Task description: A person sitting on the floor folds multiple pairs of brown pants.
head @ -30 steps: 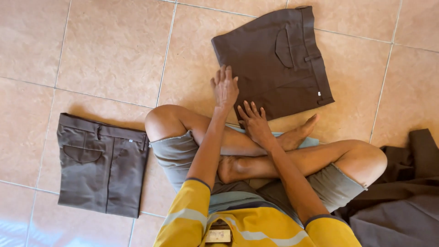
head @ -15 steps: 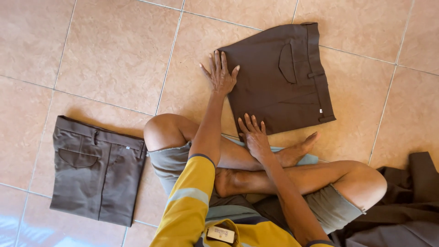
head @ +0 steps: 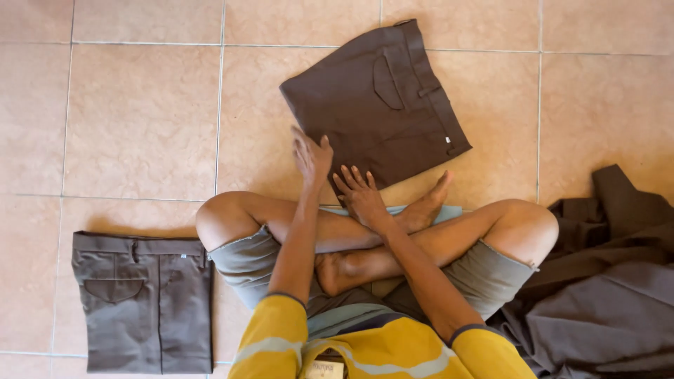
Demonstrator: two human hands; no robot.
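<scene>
In the head view, a pair of dark brown shorts (head: 375,105) lies folded flat on the tan tiled floor (head: 140,119), just beyond the seated person's crossed legs; the left hand (head: 311,156) and right hand (head: 359,194) rest side by side with fingers spread, palms down on its near edge, gripping nothing. The cloth looks light, soft and limp, so it would likely sag unless taken at the stiffer waistband on the right or by a folded edge.
</scene>
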